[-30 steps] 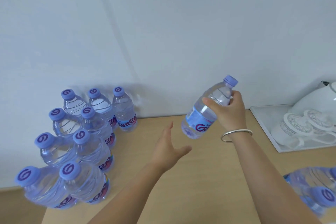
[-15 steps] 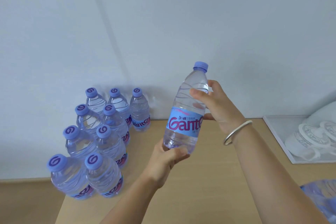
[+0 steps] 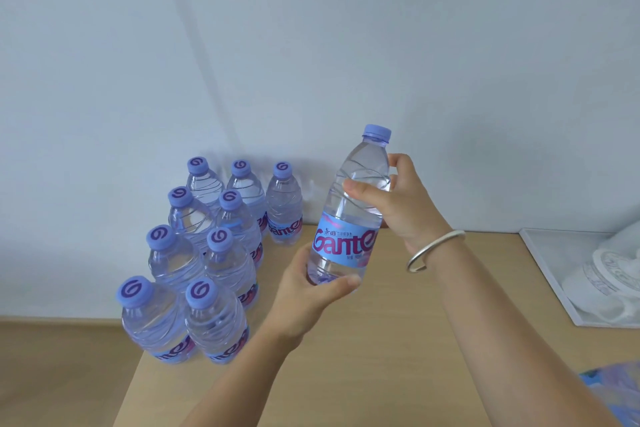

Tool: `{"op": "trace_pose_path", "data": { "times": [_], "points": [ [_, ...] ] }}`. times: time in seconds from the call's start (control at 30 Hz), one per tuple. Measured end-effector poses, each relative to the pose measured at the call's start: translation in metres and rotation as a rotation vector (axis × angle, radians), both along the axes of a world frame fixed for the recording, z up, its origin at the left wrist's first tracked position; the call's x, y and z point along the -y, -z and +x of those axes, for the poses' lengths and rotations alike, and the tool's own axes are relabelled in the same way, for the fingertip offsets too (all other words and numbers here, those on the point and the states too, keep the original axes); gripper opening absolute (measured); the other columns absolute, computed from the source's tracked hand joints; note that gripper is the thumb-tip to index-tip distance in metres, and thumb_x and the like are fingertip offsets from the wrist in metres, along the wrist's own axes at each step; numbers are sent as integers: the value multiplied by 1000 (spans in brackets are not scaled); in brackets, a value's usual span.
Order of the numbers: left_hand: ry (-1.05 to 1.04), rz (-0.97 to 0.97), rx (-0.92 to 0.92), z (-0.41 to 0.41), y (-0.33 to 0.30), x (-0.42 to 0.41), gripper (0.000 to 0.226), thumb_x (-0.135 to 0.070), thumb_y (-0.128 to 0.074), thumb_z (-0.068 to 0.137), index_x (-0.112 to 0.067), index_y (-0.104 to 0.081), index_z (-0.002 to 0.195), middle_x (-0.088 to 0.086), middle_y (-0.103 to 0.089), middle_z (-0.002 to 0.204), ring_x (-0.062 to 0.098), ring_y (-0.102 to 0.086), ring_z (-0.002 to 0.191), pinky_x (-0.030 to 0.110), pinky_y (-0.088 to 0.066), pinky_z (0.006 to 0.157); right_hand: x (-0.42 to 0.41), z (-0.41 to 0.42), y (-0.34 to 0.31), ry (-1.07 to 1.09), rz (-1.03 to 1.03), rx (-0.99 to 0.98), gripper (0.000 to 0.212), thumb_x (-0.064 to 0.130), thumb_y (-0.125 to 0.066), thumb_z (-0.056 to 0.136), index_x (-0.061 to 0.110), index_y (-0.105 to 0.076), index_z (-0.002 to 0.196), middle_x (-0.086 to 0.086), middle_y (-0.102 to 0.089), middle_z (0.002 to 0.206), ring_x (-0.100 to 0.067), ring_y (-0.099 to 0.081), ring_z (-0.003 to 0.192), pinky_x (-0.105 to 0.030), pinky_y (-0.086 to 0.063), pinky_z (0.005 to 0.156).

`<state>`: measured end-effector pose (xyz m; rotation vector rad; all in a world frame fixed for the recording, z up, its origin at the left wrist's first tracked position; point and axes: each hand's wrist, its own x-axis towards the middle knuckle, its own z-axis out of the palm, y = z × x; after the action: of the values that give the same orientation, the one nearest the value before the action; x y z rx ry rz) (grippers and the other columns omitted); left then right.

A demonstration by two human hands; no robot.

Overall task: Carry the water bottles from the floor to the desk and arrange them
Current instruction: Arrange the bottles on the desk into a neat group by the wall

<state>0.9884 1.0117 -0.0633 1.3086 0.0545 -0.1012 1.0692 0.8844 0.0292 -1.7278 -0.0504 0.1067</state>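
Observation:
A clear water bottle (image 3: 349, 218) with a blue cap and blue label hangs upright above the wooden desk (image 3: 398, 350). My right hand (image 3: 401, 204) grips its upper body, a silver bangle on the wrist. My left hand (image 3: 311, 291) cups its base from below. Several matching bottles (image 3: 214, 253) stand in rows at the desk's back left corner, against the white wall.
A white tray (image 3: 543, 270) holding white cups and a kettle sits at the desk's right. Part of a plastic-wrapped bottle pack (image 3: 616, 392) shows at the bottom right corner. The desk's left edge drops off beside the standing bottles.
The bottle has gone from tilted in my right hand alone to upright. My left hand has come up and taken hold of its base.

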Motion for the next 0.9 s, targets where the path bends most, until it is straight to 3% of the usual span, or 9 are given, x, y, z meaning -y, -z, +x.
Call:
{"op": "trace_pose_path", "data": {
  "times": [0.2, 0.37, 0.47, 0.53, 0.57, 0.63, 0.7, 0.8, 0.9],
  "points": [
    [-81, 26, 23, -3, 3, -12, 56, -28, -79, 46, -8, -64, 97, 1, -73, 83, 12, -68, 76, 19, -53, 66, -15, 3, 8, -28, -97, -4, 76, 42, -82, 60, 19, -39, 119, -2, -65, 103, -17, -66, 90, -34, -53, 76],
    [-130, 86, -33, -2, 7, -19, 59, -30, -79, 47, -10, -63, 100, 4, -73, 87, 10, -67, 77, 16, -52, 66, -25, 8, 11, -98, -60, -10, 41, 26, -78, 72, 17, -51, 103, 6, -65, 90, -10, -64, 80, -23, -48, 65],
    [-210, 222, -108, -3, 19, -18, 45, -28, -72, 55, -18, -62, 97, 0, -72, 90, 10, -65, 80, 15, -51, 68, -38, 11, 31, -96, -83, -4, 41, 24, -81, 69, 15, -53, 97, 4, -65, 88, -10, -63, 78, -24, -49, 68],
    [-227, 289, -199, -5, 33, -16, 41, -27, -66, 63, -24, -59, 102, -1, -67, 103, 12, -62, 90, 19, -49, 75, -50, 12, 51, -94, -206, 46, 53, 34, -81, 62, 17, -51, 101, 4, -65, 95, -14, -63, 86, -29, -50, 76],
    [-210, 338, -263, -6, 41, -15, 48, -26, -64, 69, -26, -54, 116, -1, -60, 118, 11, -58, 103, 21, -48, 84, -55, 12, 60, -103, -254, 71, 57, 35, -81, 61, 18, -49, 106, 5, -64, 100, -15, -62, 92, -31, -49, 81],
    [-168, 427, -384, -7, 56, -14, 72, -22, -61, 82, -17, -27, 146, 4, -36, 146, 14, -36, 134, 31, -36, 107, -63, 13, 74, -129, -284, 90, 59, 29, -81, 65, 21, -45, 112, 7, -61, 106, -14, -59, 98, -30, -47, 86],
    [-150, 425, -418, -5, 64, -15, 77, -18, -57, 86, -13, -14, 150, 6, -25, 153, 16, -26, 141, 29, -30, 110, -69, 16, 84, -148, -284, 86, 56, 24, -80, 68, 24, -44, 110, 10, -59, 105, -12, -58, 97, -26, -45, 84],
    [-141, 372, -493, 4, 69, -17, 72, -16, -54, 88, -15, -15, 149, 6, -34, 147, 13, -38, 128, 24, -34, 94, -79, 23, 97, -170, -292, 85, 60, 25, -81, 68, 23, -44, 115, 7, -60, 111, -13, -58, 103, -28, -46, 89],
    [-174, 282, -546, 16, 71, -16, 62, -13, -52, 90, -13, -25, 146, -8, -51, 97, 1, -45, 79, 16, -37, 66, -91, 28, 106, -181, -280, 91, 59, 22, -81, 67, 27, -42, 110, 6, -59, 111, -13, -58, 103, -28, -46, 91]
  ]
}}
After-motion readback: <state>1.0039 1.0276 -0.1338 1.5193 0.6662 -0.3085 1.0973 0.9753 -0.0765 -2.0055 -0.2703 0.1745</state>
